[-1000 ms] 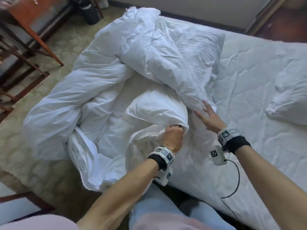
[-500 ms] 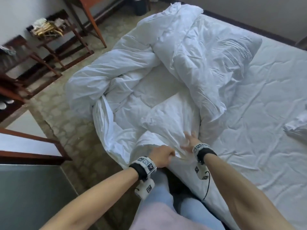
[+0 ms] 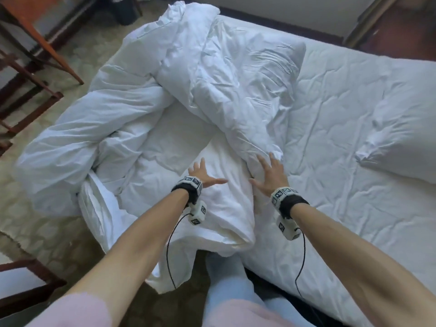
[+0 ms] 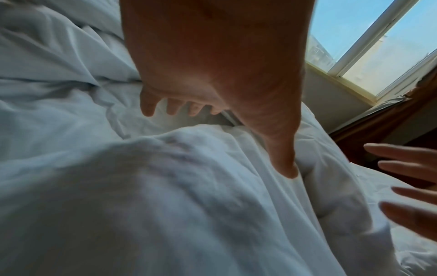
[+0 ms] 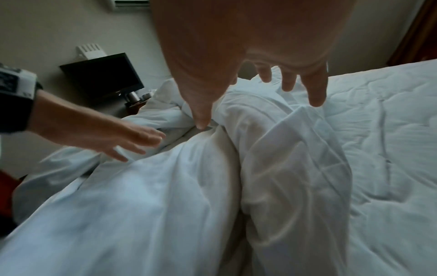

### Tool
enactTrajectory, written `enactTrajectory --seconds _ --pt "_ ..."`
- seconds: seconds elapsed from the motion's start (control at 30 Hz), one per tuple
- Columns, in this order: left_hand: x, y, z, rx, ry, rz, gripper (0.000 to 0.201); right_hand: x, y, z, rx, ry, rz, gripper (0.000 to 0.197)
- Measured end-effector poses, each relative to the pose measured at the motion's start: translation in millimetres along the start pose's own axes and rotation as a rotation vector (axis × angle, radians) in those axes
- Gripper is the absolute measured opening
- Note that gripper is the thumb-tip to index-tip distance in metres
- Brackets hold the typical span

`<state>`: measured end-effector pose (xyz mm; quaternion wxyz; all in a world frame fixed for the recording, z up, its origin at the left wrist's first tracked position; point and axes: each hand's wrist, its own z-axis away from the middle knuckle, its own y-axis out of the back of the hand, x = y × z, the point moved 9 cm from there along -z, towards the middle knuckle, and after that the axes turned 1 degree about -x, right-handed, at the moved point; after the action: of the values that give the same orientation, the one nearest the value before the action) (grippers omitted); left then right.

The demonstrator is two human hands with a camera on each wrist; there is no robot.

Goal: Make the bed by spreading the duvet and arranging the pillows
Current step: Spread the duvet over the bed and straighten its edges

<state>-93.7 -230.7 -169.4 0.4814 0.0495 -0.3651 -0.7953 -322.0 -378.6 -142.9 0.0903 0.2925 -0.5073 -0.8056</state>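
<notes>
A white duvet lies crumpled in thick folds over the bed's left half, with one part hanging off the near edge toward the floor. My left hand hovers just over a low fold near the bed's front, fingers spread and straight. My right hand is spread too, its fingers at the end of a long duvet roll. Neither hand grips cloth in the wrist views, where the left hand and right hand show splayed fingers above the duvet. A white pillow lies at the right.
The wrinkled white bedsheet is bare on the bed's right half. Wooden furniture legs stand on the patterned floor to the left. A dark television sits by the far wall, and a window is beyond the bed.
My left hand has let go of the duvet edge that it gripped and now lies open. Both hands have moved forward over the folds with fingers spread.
</notes>
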Motion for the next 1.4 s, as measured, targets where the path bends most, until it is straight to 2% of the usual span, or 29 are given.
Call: enactTrajectory --seconds 0.17,0.27,0.33,0.43,0.57,0.63,0.73,0.87,1.0,1.07,1.13,1.2,1.23,1.33,1.4 --pt "6 -17 -71 -0.115 0.073 0.103 0.161 3 -15 -59 -0.056 -0.123 -0.161 0.124" --pt "0 -33 -111 -0.152 0.059 0.049 0.157 8 -42 -96 -0.115 -0.147 -0.140 0.130" --pt "-2 -43 -132 -0.180 0.001 0.023 0.144 15 -61 -106 -0.188 -0.179 -0.074 0.118" --pt "-4 -42 -145 -0.146 -0.060 -0.017 0.116 21 -75 -114 -0.168 -0.136 0.080 0.097" --pt "4 -33 -134 -0.107 -0.088 -0.141 0.081 28 -69 -123 -0.114 -0.073 -0.014 0.072" --pt "15 -28 -119 -0.085 -0.096 -0.204 0.064 26 -59 -119 -0.138 -0.047 0.004 0.066" --pt "44 -21 -78 -0.042 -0.106 -0.219 0.058 19 -21 -101 -0.119 0.009 0.035 0.057" --pt "107 -13 12 0.017 -0.183 -0.119 0.041 34 82 -56 -0.025 0.080 -0.035 0.044" --pt "195 -13 130 0.125 -0.387 0.019 0.028 114 171 0 0.041 -0.045 -0.207 0.047" --pt "239 -35 182 0.169 -0.471 -0.035 0.026 171 179 34 0.067 -0.154 -0.315 0.041" --pt "274 -84 216 0.181 -0.553 -0.113 0.020 229 154 70 0.031 -0.307 -0.394 0.034" --pt "283 -153 233 0.127 -0.567 -0.188 0.008 278 109 103 -0.061 -0.441 -0.392 0.034" --pt "279 -189 239 0.074 -0.548 -0.212 0.012 298 88 120 -0.114 -0.487 -0.351 0.038" --pt "241 -294 254 -0.264 -0.493 -0.327 0.065 321 54 175 -0.262 -0.530 -0.218 0.053" --pt "211 -337 265 -0.462 -0.513 -0.487 0.078 315 51 199 -0.312 -0.501 -0.259 0.056"
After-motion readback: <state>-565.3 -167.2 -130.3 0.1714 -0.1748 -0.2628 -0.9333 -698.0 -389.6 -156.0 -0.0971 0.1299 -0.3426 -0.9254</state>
